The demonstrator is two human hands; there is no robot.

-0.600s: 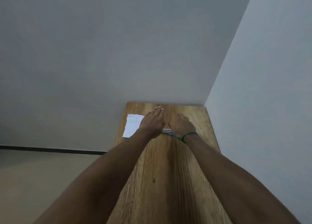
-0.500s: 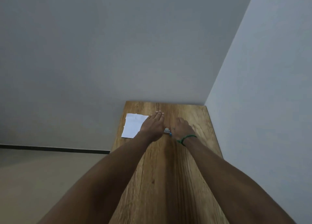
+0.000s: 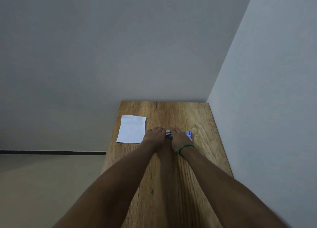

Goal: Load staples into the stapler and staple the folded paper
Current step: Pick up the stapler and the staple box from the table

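The stapler (image 3: 168, 134) is a small dark body with a pale metal strip on top and a blue end nearest the camera, lying on the wooden table (image 3: 171, 184) between both hands. The left hand (image 3: 154, 137) and right hand (image 3: 180, 137) close on it from either side, fingers curled onto it; how firmly each grips is hard to tell. Left of them the folded paper (image 3: 132, 129) lies flat, white, with a ragged far edge. Just right of the right hand sits a small blue-and-white box (image 3: 189, 135), perhaps staples. A green bracelet (image 3: 184, 148) circles the right wrist.
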